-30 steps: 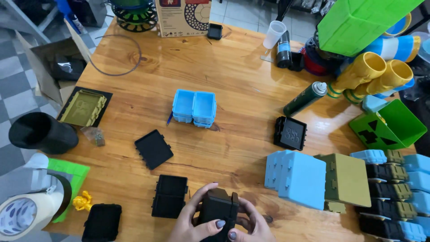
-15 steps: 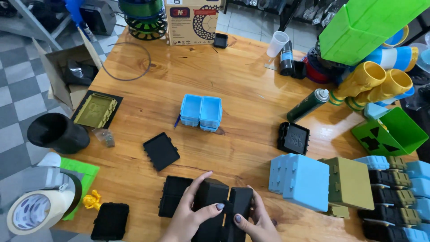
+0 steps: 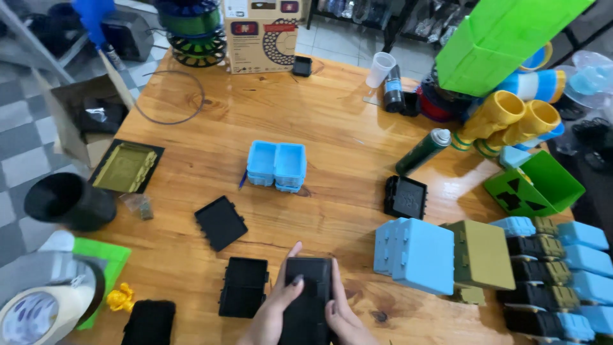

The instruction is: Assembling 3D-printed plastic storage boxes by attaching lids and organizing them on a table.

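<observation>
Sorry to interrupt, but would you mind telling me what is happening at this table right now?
A person is working at a wooden table covered with plastic boxes and parts. Both hands are on a black box at the near edge: the left hand lies over its left side, and the right hand presses against its right side. An open black tray sits just to its left, a flat black lid lies beyond that, and a light blue box pair stands mid-table, untouched.

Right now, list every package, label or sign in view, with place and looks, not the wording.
Cardboard box: table's far edge, upright, brown with red, black and white print.
Bottle: far right, dark, blue label band.
Spray can: right, lying tilted, dark green, white cap.
No screens.
</observation>
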